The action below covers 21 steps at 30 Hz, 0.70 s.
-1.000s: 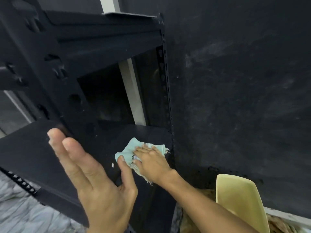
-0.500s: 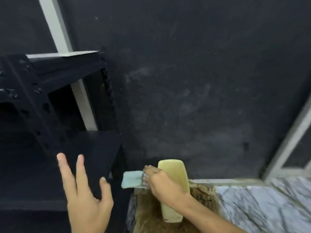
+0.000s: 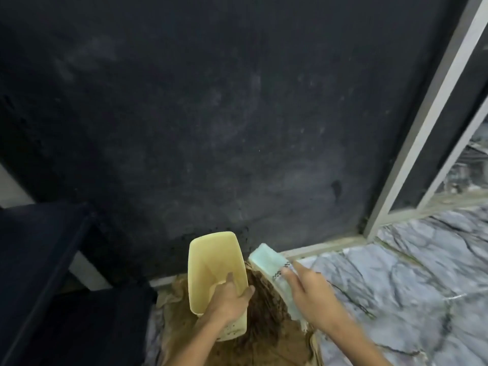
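our left hand [image 3: 228, 297] grips the yellow tub [image 3: 211, 260] by its rim over the brown heap [image 3: 266, 315], our right hand [image 3: 311, 294] holds the green cloth [image 3: 266, 258] beside it; gripped one-sided, the tub may tip

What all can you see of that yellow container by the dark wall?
The yellow container is smooth, plastic-looking, rectangular with rounded corners, open, seemingly empty, with brownish smears inside and small holes at its near end. It tilts its opening toward the camera above brown material. The left hand grips its right wall, fingers inside. The green cloth in the right hand is beside it, apart.
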Motion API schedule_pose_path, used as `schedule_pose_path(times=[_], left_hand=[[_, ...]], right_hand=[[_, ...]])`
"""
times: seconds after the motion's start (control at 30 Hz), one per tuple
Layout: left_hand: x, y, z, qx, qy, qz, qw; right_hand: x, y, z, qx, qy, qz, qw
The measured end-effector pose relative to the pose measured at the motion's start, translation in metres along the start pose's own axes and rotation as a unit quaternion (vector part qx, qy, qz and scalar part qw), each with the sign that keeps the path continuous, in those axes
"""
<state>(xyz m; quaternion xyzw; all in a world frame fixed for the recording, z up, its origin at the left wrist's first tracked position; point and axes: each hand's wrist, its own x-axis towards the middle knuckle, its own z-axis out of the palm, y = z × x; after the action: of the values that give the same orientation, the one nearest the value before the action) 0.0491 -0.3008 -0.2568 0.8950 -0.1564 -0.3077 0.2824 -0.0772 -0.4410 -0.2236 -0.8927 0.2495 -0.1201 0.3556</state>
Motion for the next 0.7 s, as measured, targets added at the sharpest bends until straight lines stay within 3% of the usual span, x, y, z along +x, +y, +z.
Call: schedule_pose_path(times=[0.13, 0.3, 0.43, 0.53, 0.6, 0.7], left_hand=[[0.062, -0.007, 0.028, 0.04, -0.026, -0.046, 0.998], [0.076, -0.021, 0.04, 0.058, -0.055, -0.05, 0.996], [0.051, -0.047, 0.006, -0.014, 0.008, -0.061, 0.998], [0.031, -0.076, -0.008, -0.131, 0.019, -0.061, 0.989], [0.023, -0.09, -0.001, -0.197, 0.018, -0.064, 0.978], [0.017, -0.101, 0.016, -0.27, 0.018, -0.062, 0.961]], right_hand=[[0.011, 0.048, 0.023, 0.069, 0.019, 0.045, 0.996], [0.016, 0.083, 0.051, 0.161, 0.03, 0.106, 0.981], [0.016, 0.066, 0.039, 0.28, 0.059, 0.046, 0.957], [0.011, 0.048, 0.031, 0.393, 0.122, -0.008, 0.912], [0.009, 0.043, 0.05, 0.422, 0.101, -0.025, 0.901], [0.014, 0.048, 0.107, 0.398, -0.021, -0.022, 0.917]])
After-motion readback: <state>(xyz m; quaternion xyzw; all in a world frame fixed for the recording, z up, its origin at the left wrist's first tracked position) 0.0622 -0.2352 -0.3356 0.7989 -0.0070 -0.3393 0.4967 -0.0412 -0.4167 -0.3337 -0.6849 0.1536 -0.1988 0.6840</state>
